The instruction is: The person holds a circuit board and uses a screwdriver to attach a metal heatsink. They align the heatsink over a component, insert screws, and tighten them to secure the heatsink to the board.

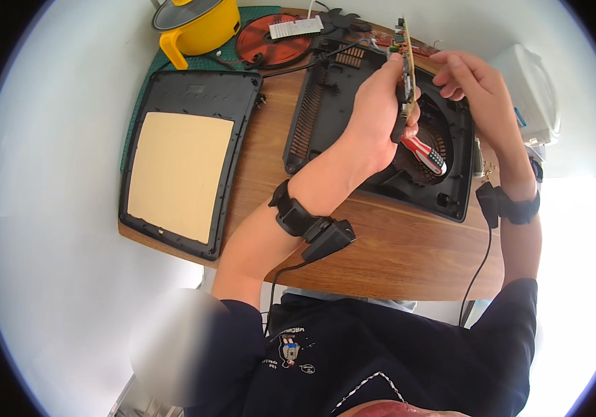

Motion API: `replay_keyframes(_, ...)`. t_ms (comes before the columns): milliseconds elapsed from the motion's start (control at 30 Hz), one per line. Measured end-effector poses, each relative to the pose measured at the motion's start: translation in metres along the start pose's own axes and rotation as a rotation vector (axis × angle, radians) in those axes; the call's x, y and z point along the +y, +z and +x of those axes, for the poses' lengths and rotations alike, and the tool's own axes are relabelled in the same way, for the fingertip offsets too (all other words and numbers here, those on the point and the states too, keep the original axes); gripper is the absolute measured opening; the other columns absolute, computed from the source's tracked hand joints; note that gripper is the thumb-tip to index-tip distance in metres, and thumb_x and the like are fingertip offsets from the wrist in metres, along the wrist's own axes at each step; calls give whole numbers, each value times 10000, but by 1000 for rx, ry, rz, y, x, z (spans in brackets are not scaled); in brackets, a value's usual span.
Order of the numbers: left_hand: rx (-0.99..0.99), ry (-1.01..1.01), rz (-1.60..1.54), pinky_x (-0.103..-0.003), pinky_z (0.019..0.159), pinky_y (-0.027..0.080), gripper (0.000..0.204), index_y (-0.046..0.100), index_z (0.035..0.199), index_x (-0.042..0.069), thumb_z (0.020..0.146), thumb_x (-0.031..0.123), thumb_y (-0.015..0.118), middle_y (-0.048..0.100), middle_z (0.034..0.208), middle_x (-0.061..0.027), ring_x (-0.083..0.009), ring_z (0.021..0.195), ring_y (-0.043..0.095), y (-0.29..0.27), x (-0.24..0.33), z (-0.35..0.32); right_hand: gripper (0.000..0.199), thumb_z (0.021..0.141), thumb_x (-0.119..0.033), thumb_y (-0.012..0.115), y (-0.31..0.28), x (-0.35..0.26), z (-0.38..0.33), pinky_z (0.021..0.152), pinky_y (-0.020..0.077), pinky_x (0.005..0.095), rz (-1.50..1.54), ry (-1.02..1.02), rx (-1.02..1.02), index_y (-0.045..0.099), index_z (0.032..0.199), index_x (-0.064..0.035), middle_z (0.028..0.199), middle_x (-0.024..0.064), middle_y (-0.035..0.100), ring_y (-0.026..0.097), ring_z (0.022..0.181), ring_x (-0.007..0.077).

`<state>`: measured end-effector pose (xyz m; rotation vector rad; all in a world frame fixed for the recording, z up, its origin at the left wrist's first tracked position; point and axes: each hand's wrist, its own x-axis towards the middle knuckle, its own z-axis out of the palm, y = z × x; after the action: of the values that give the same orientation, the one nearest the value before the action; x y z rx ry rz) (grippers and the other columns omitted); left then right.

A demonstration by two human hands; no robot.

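Observation:
A circuit board stands nearly edge-on, with small components along its side. My left hand is closed around its lower part. Just right of the board, my right hand is raised with loosely curled fingers, apart from the board, and nothing shows in it. Beneath both hands lies a black plastic housing with slotted vents and a round grille. A tool with a red and white handle shows over the grille, below my left hand, which hides its other end.
A black panel with a cream sheet lies at left. Behind it are a yellow pot, a red coil disc, a white strip and a black fan. Small screws lie at right, near a white container.

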<state>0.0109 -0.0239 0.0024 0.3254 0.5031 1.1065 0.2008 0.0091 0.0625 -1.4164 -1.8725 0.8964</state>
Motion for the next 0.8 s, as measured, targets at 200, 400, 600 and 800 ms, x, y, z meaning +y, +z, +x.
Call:
replay_keyframes(200,-101,-36,-145,-294,427,352,354,533,1095,96,1098,445,471,586,752,-56,-151,510,505,-17,22,12,322,1079,-266,570,4,11,15,772,497,243,-116,109,-42,717,1244,-33,933,17,700,617,844,93)
replay_keyframes(400,-240,23,-217,-278,414,329,325,587,1101,74,1071,363,443,586,767,-42,-147,539,478,-20,50,6,383,1014,-372,633,4,13,55,732,540,271,-335,-4,-64,780,1091,-27,839,61,738,677,768,117)
replay_keyframes(600,-345,169,-336,-283,429,348,394,594,1183,8,1051,351,450,551,844,-69,-159,586,451,-7,65,-11,386,1002,-357,633,31,33,154,693,543,324,-571,-207,-112,757,1092,-3,838,56,725,668,750,149)
replay_keyframes(800,-441,300,-445,-277,448,375,522,505,1343,-112,1049,317,460,484,883,-80,-160,620,453,-5,80,-23,447,948,-418,683,89,22,214,622,542,342,-372,74,-287,747,885,20,773,85,716,673,697,189)
